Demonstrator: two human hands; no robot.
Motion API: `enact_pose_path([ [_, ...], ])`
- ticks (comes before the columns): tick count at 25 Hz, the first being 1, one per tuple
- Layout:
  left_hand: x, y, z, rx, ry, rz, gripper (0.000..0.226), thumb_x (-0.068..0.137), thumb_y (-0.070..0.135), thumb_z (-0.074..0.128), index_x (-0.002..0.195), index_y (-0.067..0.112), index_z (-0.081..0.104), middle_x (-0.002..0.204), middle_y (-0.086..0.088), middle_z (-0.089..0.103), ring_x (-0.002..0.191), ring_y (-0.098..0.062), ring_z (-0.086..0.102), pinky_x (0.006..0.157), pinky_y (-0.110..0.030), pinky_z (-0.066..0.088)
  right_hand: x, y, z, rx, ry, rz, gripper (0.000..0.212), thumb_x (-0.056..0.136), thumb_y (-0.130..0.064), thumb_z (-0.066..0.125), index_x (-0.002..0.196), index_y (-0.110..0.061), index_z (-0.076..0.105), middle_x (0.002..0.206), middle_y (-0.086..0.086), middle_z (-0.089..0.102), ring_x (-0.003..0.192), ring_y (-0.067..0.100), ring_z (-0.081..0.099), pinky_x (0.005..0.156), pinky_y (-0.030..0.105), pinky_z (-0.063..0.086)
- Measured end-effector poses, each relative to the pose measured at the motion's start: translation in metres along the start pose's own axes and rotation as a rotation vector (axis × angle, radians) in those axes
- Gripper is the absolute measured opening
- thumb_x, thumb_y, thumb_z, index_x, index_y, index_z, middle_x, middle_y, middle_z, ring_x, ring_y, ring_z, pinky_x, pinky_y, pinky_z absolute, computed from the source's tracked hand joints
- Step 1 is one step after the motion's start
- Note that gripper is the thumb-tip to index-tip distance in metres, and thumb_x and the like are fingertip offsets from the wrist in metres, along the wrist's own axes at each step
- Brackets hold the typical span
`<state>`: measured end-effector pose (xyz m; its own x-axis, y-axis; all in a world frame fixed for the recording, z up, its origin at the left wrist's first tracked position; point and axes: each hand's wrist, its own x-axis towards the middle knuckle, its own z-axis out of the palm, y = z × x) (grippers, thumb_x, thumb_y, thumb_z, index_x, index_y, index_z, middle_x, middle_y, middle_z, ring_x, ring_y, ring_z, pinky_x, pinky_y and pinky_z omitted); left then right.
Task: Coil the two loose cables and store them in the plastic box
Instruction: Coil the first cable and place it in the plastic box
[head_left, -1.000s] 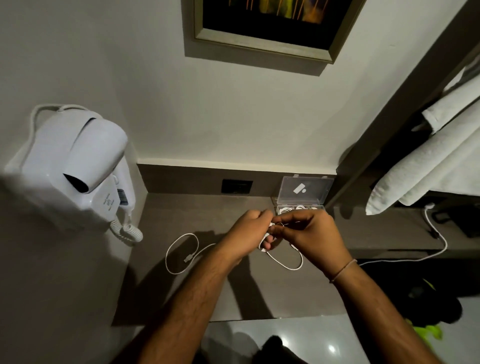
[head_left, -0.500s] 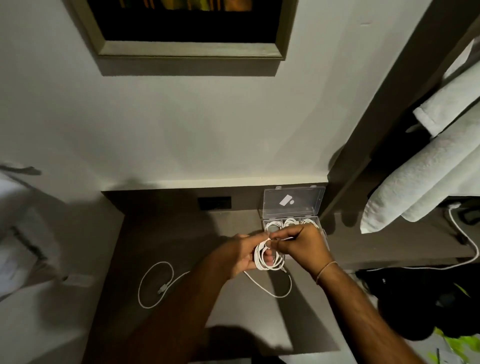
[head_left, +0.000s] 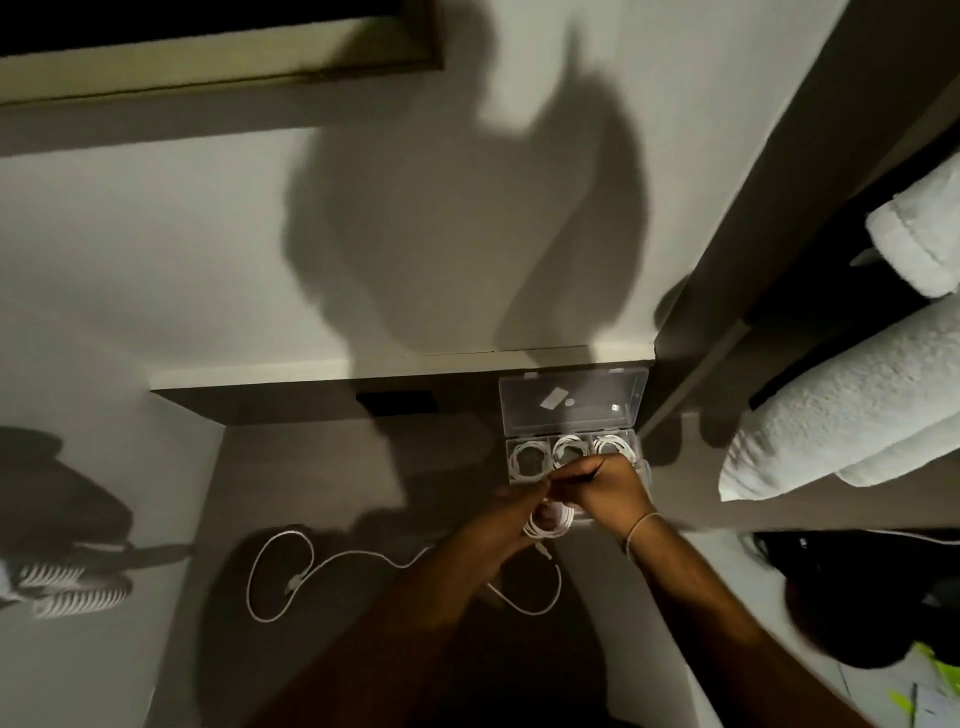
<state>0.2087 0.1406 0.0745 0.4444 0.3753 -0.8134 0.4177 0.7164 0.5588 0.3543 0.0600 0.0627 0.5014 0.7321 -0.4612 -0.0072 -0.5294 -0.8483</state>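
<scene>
No brand or writing can be read anywhere; the only marks are a small pale sticker and a round dot on the raised lid of the clear plastic box (head_left: 571, 410), too small to make out.

Both bare forearms reach forward over the dark grey worktop (head_left: 322, 478) and meet just in front of the box. The left hand (head_left: 506, 525) is blurred, its grip closed around a bundle of white cable loops (head_left: 548, 522) held between the two hands. The right hand (head_left: 605, 488), with a thin thread bracelet (head_left: 639, 530) at the wrist, is bent down at the knuckles, its fingertips pinched together on the same cable at the top of the bundle, partly over the box's front edge.

From the bundle a loose tail of the white cable (head_left: 540, 605) droops in a curve onto the worktop below the hands. A second loose white cable (head_left: 275, 577) lies on the worktop to the left, in one open loop with its plug inside it, its far end running under the left forearm.

The box stands open against the back wall, and its three rear compartments each hold a coiled white cable (head_left: 527, 457).
</scene>
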Motion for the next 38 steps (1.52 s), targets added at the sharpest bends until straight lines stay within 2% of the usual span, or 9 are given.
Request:
enact_pose_path([
  [2,0.012,-0.001,0.001,0.210,0.094,0.114,0.015,0.103,0.018,0.069,0.115,0.011,0.067,0.122,-0.019,0.073,0.109,-0.030,0.071,0.104,-0.046,0.057,0.013,0.009,0.001,0.019,0.037,0.026,0.024,0.079,0.010,0.084,0.090,-0.011,0.086,0.084,0.005,0.082,0.076,0.016,0.076,0.088,0.032,0.062],
  [5,0.034,-0.003,-0.012,0.574,0.183,0.290,0.020,0.097,0.008,0.074,0.115,-0.001,0.073,0.110,-0.021,0.076,0.101,-0.034,0.071,0.090,-0.039,0.056,0.025,0.023,0.012,0.060,0.086,0.063,0.038,0.077,0.006,0.087,0.072,-0.032,0.083,0.069,-0.013,0.079,0.075,0.017,0.076,0.080,0.025,0.061],
  [9,0.056,0.002,-0.030,0.847,0.173,0.346,0.016,0.100,0.010,0.070,0.108,0.004,0.082,0.105,-0.019,0.081,0.095,-0.030,0.076,0.086,-0.037,0.056,0.028,0.039,0.038,0.140,0.164,0.073,0.014,0.077,0.011,0.085,0.084,0.000,0.081,0.080,0.012,0.077,0.082,0.030,0.073,0.085,0.036,0.063],
  [13,0.070,0.005,-0.029,1.084,0.163,0.356,0.020,0.104,0.020,0.064,0.115,0.009,0.077,0.115,-0.014,0.078,0.109,-0.029,0.073,0.098,-0.043,0.055,0.036,0.052,0.047,0.153,0.172,0.132,0.008,0.083,0.005,0.081,0.081,-0.003,0.081,0.088,0.022,0.081,0.088,0.044,0.078,0.094,0.056,0.063],
  [19,0.080,0.001,-0.037,1.326,0.117,0.401,0.020,0.104,0.029,0.064,0.109,0.016,0.079,0.108,-0.009,0.079,0.101,-0.026,0.073,0.094,-0.043,0.058,0.033,0.070,0.046,-0.493,0.198,-0.164,0.015,0.089,-0.023,0.084,0.102,-0.016,0.086,0.107,0.009,0.075,0.108,0.030,0.063,0.098,0.040,0.050],
  [23,0.082,0.001,-0.039,1.468,0.161,0.482,0.021,0.104,0.029,0.062,0.114,0.018,0.077,0.120,-0.006,0.070,0.112,-0.026,0.067,0.098,-0.042,0.056,0.031,0.073,0.052,-0.605,0.209,-0.076,0.021,0.096,-0.034,0.075,0.110,-0.020,0.084,0.111,0.009,0.073,0.114,0.030,0.061,0.092,0.043,0.055],
  [29,0.086,-0.009,-0.039,1.653,0.200,0.483,0.012,0.099,0.020,0.065,0.106,0.017,0.074,0.113,-0.005,0.073,0.107,-0.030,0.072,0.088,-0.042,0.059,0.026,0.075,0.061,-0.807,0.257,-0.022,0.025,0.101,-0.046,0.062,0.109,-0.032,0.081,0.111,-0.007,0.076,0.108,0.019,0.064,0.085,0.034,0.055],
  [35,0.089,-0.013,-0.030,1.811,0.099,0.469,0.035,0.102,0.018,0.062,0.135,0.008,0.063,0.138,-0.011,0.064,0.105,-0.035,0.075,0.087,-0.047,0.059,0.037,0.069,0.069,-0.970,0.193,0.051,0.022,0.100,-0.035,0.060,0.114,-0.032,0.077,0.119,-0.003,0.074,0.117,0.025,0.063,0.098,0.043,0.049],
  [38,0.086,-0.018,-0.031,1.807,0.070,0.440,0.043,0.100,0.019,0.064,0.141,0.008,0.056,0.136,-0.011,0.065,0.104,-0.033,0.074,0.088,-0.048,0.060,0.034,0.072,0.067,-1.020,0.146,0.014,0.026,0.100,-0.038,0.059,0.121,-0.032,0.073,0.125,-0.002,0.073,0.117,0.024,0.062,0.100,0.043,0.047],
])
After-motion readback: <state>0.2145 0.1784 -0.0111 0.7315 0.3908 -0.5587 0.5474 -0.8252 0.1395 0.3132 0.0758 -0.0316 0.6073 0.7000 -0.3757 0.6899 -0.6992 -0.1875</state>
